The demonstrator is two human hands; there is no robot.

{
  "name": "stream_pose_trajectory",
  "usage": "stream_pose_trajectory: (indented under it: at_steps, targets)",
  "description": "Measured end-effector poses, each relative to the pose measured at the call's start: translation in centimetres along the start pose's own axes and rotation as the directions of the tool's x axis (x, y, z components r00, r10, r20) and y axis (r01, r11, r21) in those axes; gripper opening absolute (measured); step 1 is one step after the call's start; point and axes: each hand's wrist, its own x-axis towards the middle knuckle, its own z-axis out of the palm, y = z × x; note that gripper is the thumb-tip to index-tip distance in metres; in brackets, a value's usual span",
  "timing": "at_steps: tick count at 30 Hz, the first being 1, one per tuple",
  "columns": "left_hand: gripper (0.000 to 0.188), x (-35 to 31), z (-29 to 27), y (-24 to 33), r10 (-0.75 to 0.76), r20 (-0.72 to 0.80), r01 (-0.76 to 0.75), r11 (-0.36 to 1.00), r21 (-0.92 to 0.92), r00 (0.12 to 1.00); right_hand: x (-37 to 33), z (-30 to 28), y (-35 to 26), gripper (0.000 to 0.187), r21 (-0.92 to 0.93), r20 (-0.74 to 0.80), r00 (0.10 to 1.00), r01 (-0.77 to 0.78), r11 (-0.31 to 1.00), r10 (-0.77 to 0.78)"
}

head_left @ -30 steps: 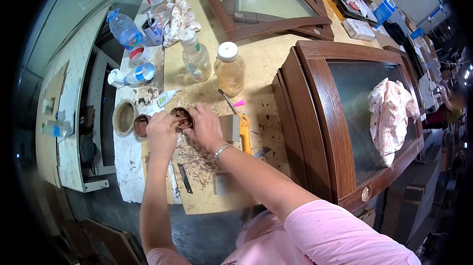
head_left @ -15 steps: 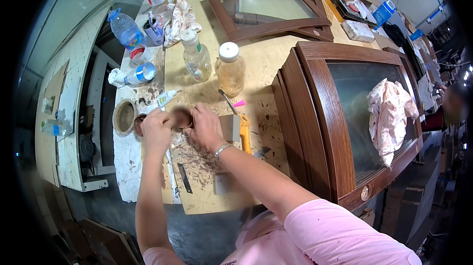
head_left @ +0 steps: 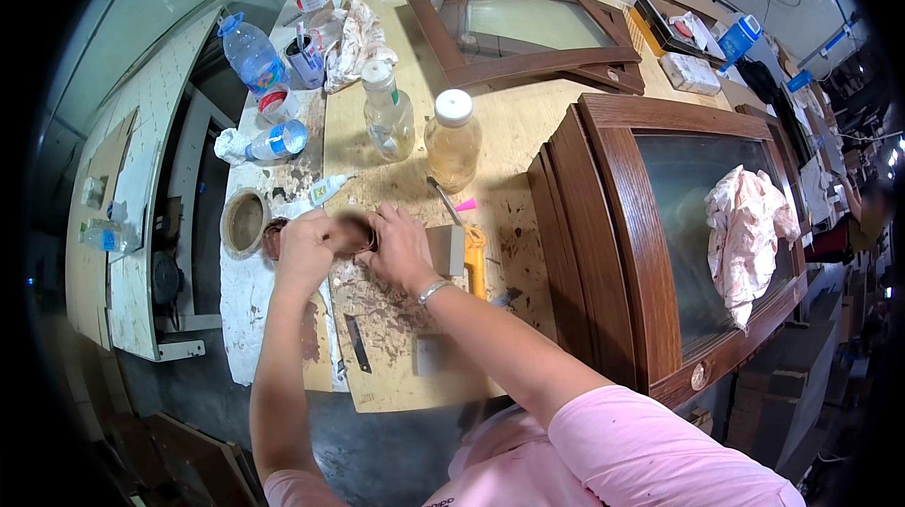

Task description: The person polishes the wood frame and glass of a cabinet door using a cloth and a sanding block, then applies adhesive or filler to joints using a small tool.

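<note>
Over the wooden table, my left hand point(head_left: 307, 251) is closed, its fingers pinched together; whatever they hold is too small or hidden to make out. Beside it, my right hand point(head_left: 400, 251) curls its fingers around the side of a small round brown container point(head_left: 353, 235), which is blurred. A dark reddish-brown small pot point(head_left: 273, 237) is partly hidden behind my left hand. Farther left stands a round bowl point(head_left: 246, 222) with a pale rim. Just beyond my hands lies a white squeeze bottle point(head_left: 327, 189). A grey block point(head_left: 445, 251) and a yellow-handled utility knife point(head_left: 474, 262) are right of my right hand.
Two capped glass jars, one clear point(head_left: 388, 121) and one amber point(head_left: 453, 141), stand beyond my hands. Stacked brown framed glass doors point(head_left: 613, 224) rise on the right, a stained cloth point(head_left: 749, 238) on top. A dark blade point(head_left: 357, 343) lies near the front edge.
The whole view has shifted slightly, so the table things sit a little lower and farther right. My hands keep nearly the same pose around the brown container.
</note>
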Motion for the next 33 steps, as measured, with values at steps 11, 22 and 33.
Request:
stream_pose_trajectory:
  at_steps: [11,22,33]
  targets:
    - [0.01,-0.6,0.9,-2.4,-0.236,-0.16,0.192,0.949,-0.25,0.958,-0.1,0.1,-0.2,0.059,-0.04,-0.018,0.999,-0.035,0.999,0.034]
    - [0.005,-2.3,2.4,-4.3,-0.553,-0.014,0.437,0.674,-0.596,0.833,0.0,0.1,-0.3,0.062,-0.031,-0.027,0.999,-0.041,0.999,0.04]
    - [0.005,-5.5,3.5,-4.6,-0.669,0.128,0.336,0.192,-0.922,0.733,-0.2,-0.4,-0.7,0.06,0.01,-0.025,0.997,-0.07,0.997,0.07]
